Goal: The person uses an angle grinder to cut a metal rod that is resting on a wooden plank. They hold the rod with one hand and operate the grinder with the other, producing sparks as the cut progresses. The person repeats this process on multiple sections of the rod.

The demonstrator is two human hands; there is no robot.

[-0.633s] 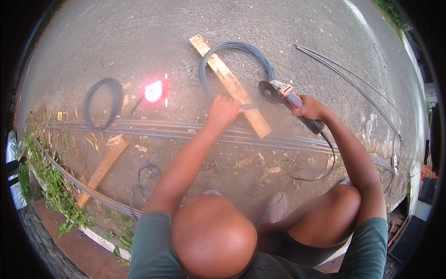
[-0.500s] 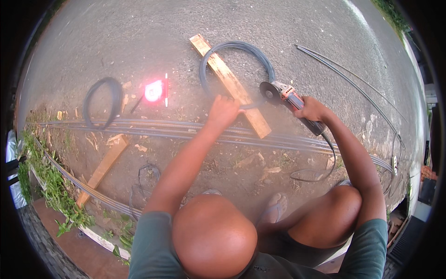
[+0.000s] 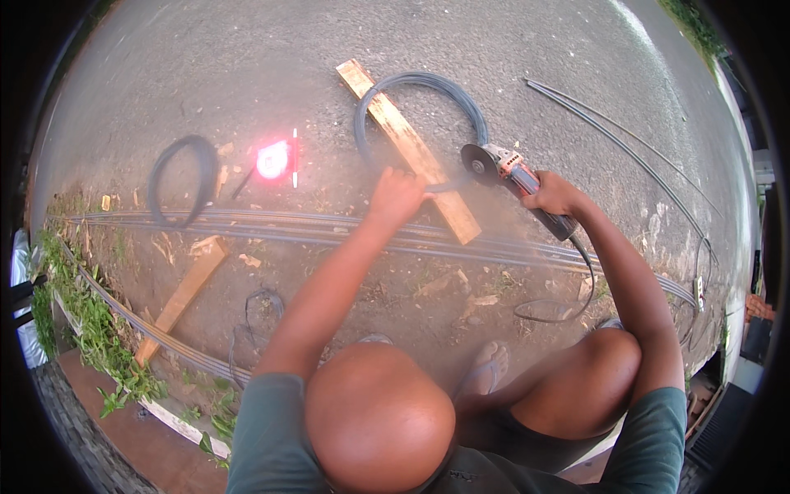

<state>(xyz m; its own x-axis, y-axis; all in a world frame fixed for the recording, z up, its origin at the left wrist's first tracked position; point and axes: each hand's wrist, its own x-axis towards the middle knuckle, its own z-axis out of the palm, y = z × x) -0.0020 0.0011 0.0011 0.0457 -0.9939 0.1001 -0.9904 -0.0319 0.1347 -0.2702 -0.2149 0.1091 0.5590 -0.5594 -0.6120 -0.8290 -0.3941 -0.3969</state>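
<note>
My left hand has its fingers curled on the grey wire coil, at its lower part, which lies across a wooden board on the ground. My right hand grips an angle grinder with a pale head, dark handle and trailing cord. Its black disc is at the right side of the coil; I cannot tell whether they touch. A haze blurs the lower part of the coil.
A second wire coil and a small object in a bright pink glare are at left. Long steel bars run across the dirt over another board. More bars lie at right. Plants line the left edge.
Very little differs. The grinder has shifted very slightly to the right; both hands keep their grip.
</note>
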